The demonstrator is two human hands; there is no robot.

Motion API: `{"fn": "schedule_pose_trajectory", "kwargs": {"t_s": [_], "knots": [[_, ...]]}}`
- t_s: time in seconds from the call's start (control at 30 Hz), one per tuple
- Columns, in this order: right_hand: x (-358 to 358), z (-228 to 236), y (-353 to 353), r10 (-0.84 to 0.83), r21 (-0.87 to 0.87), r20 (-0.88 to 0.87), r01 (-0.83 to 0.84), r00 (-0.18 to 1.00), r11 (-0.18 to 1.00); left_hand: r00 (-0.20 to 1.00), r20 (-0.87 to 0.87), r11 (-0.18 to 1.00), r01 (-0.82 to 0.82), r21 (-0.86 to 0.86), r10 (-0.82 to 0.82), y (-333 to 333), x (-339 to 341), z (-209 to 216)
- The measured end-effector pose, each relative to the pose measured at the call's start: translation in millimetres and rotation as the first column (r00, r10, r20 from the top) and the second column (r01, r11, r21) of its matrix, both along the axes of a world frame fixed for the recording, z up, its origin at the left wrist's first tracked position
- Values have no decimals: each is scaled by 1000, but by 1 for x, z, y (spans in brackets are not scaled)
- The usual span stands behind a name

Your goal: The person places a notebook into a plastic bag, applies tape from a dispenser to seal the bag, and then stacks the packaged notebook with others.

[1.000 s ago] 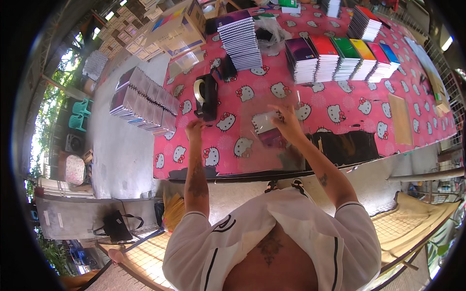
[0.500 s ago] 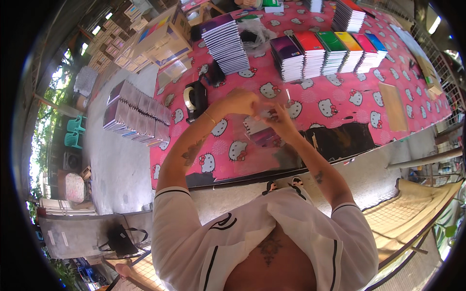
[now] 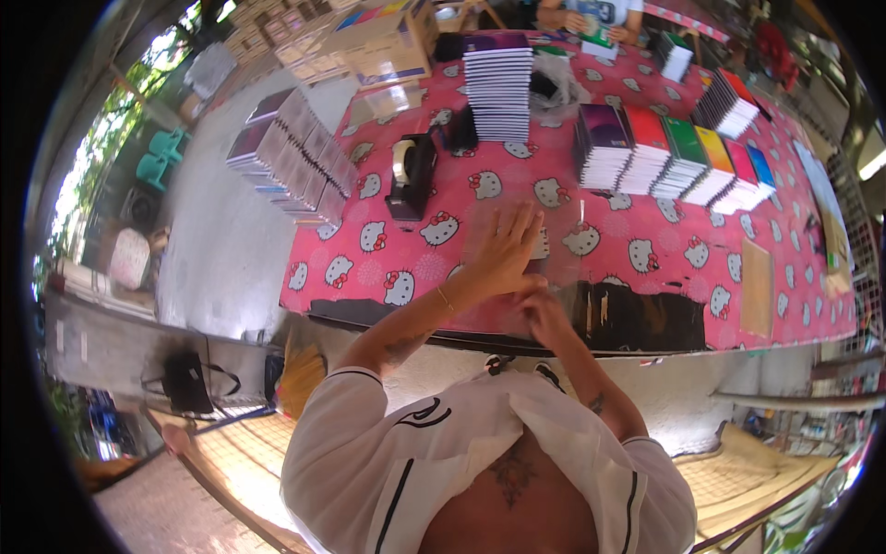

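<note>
My left hand (image 3: 508, 245) lies flat with its fingers stretched out, palm down over a small spiral notebook (image 3: 544, 244). The hand covers most of that notebook; a strip of white spiral edge shows beside the fingers. My right hand (image 3: 543, 309) is at the notebook's near end, close to the left wrist, its fingers bent and pressed together. What they pinch is blurred and too small to make out. Something clear and shiny, like plastic film, shows around the notebook. A black tape dispenser (image 3: 412, 175) with a roll of tape stands to the left of my hands.
A tall notebook stack (image 3: 498, 92) stands beyond my hands. Coloured notebook stacks (image 3: 685, 157) form a row at right. Wrapped notebooks (image 3: 293, 157) are piled at the table's left edge. A cardboard box (image 3: 388, 46) stands at far left; across the table, a person (image 3: 600, 18) handles a green notebook.
My left hand has gone from curled fingers above the notebook to lying flat on it. My right hand has moved from its far side to its near end. The head view has shifted.
</note>
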State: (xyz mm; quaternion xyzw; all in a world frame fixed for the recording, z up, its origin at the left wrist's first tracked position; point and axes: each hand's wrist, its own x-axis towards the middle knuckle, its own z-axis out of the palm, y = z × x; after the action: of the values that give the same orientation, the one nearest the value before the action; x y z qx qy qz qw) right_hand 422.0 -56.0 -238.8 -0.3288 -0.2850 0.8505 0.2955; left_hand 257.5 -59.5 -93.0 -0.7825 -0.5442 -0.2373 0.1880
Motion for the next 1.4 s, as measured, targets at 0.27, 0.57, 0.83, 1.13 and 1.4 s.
{"fn": "schedule_pose_trajectory", "kwargs": {"t_s": [0.27, 0.57, 0.83, 1.13, 1.4], "knots": [[-35, 31, -7, -90, -256, -721, -144, 687, 956, 638, 693, 852, 107, -513, 337, -14, -33, -5], [11, 102, 69, 107, 777, 373, -374, 921, 506, 581, 704, 862, -498, -89, 409, -42, -169, -80], [-30, 197, 27, -519, 887, 307, -437, 798, -148, 187, 870, 890, -118, -441, 456, -18, -312, -78], [-31, 191, 6, -571, 738, 497, -664, 654, -118, 514, -100, 460, -827, -324, 852, -29, -295, -68], [-43, 193, 5, -615, 745, 465, -656, 637, -117, 502, 865, 752, 565, -339, 12, -27, -110, 28]]}}
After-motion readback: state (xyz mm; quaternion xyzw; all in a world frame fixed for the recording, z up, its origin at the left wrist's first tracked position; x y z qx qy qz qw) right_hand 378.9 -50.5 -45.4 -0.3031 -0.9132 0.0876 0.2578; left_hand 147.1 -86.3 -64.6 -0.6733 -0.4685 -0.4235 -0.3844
